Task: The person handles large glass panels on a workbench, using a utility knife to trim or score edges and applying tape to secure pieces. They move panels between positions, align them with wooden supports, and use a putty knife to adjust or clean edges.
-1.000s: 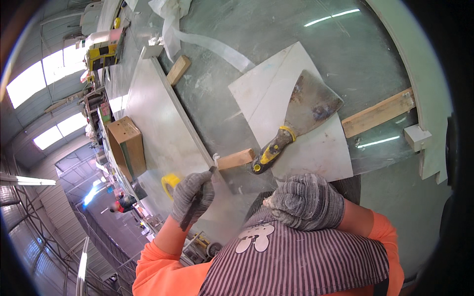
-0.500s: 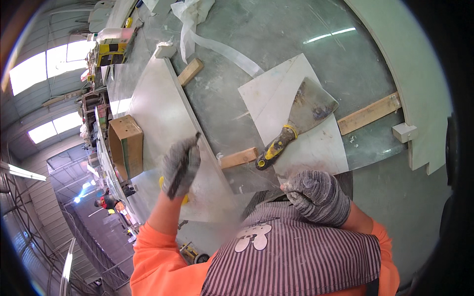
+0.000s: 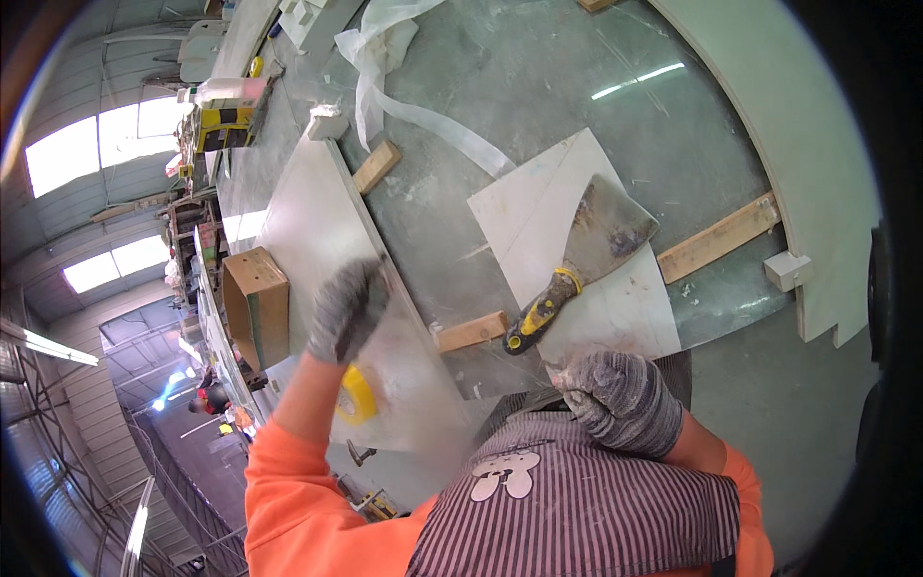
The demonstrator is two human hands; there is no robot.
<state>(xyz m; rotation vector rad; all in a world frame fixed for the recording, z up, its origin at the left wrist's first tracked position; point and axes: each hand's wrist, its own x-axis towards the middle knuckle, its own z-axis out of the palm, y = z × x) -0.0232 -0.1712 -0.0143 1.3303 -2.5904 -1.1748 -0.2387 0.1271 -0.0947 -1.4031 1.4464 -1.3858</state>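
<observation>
My left hand [image 3: 348, 308], in a grey knit glove and blurred, is over the long white panel [image 3: 385, 356] with its fingers curled closed. Whatever it may hold is hidden. A yellow ring-shaped roll [image 3: 356, 396] lies on the panel by my left wrist. In front of my apron, my right hand [image 3: 625, 399], in a striped grey glove, is closed near the lower edge of a white sheet [image 3: 524, 192]; I cannot make out anything inside. On that sheet lies a wide scraper [image 3: 543, 308] with a black and yellow handle and a stained blade.
Wooden strips [image 3: 721, 236] lie on the grey table [image 3: 452, 231]. White film [image 3: 385, 58] is crumpled at the far side. An open cardboard box [image 3: 258, 303] stands on the left. A large pale panel [image 3: 788, 144] with a small white block [image 3: 786, 271] borders the right.
My left hand has shifted slightly, uncovering more of the yellow roll. My right hand stays in front of the apron. The whole view has shifted a little; the scraper still lies on the sheet.
</observation>
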